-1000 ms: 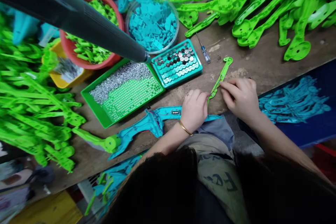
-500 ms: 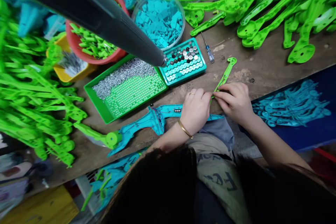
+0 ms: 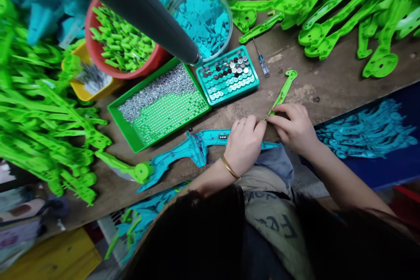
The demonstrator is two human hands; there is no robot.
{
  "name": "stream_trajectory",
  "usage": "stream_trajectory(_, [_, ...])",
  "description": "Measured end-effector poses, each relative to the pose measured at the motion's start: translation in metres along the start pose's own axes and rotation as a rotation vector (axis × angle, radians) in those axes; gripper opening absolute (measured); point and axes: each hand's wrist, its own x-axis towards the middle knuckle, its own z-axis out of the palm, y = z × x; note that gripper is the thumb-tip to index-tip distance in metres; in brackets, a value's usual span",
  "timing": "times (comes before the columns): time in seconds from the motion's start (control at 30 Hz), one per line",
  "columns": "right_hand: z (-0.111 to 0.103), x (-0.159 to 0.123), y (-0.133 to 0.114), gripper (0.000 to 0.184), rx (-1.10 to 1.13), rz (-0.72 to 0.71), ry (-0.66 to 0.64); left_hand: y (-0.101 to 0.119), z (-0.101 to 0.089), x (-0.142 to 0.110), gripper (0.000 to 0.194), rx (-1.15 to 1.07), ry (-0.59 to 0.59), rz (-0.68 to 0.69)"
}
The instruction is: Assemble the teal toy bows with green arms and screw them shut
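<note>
My right hand (image 3: 293, 129) pinches the lower end of a slim green plastic piece (image 3: 282, 92), which slants up and away across the bench and has a rounded hook at its far end. Closed fingers of my left hand (image 3: 244, 144) meet it at that same end; what they grip is hidden. Under the left hand lies a long blue plastic shell (image 3: 175, 156). Thin wires run inside the shell, and a small stack of silvery cells (image 3: 222, 137) sits in it beside my left hand.
A green tray (image 3: 164, 122) of small metal screws adjoins a teal tray (image 3: 229, 89) of button cells. Behind are a red bowl (image 3: 90, 59) and a clear tub (image 3: 230, 22). A screwdriver (image 3: 262, 65) lies right. A dark pole (image 3: 154, 13) crosses above. Green parts (image 3: 42, 127) crowd the left.
My left fingers have shifted slightly at the green piece's lower end. The whole view has moved a little, uncovering more of the red bowl beside the pole.
</note>
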Motion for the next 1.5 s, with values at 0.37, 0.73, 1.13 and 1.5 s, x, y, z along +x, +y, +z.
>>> stream_trajectory(0.37, [-0.007,0.005,0.004,0.016,-0.003,-0.056,-0.091,-0.008,-0.003,-0.014,0.026,-0.217,0.141,0.025])
stream_trajectory(0.73, [0.001,0.006,-0.003,0.017,0.026,0.036,-0.033,-0.036,-0.006,-0.044,0.027,0.077,0.166,0.019])
stream_trajectory(1.13, [0.006,0.004,-0.002,0.022,0.087,0.115,-0.005,-0.040,-0.006,-0.041,0.024,0.132,0.184,-0.006])
stream_trajectory(1.5, [-0.007,0.021,-0.043,0.014,0.014,-0.071,-0.090,-0.038,-0.007,-0.044,0.023,0.064,0.195,-0.009])
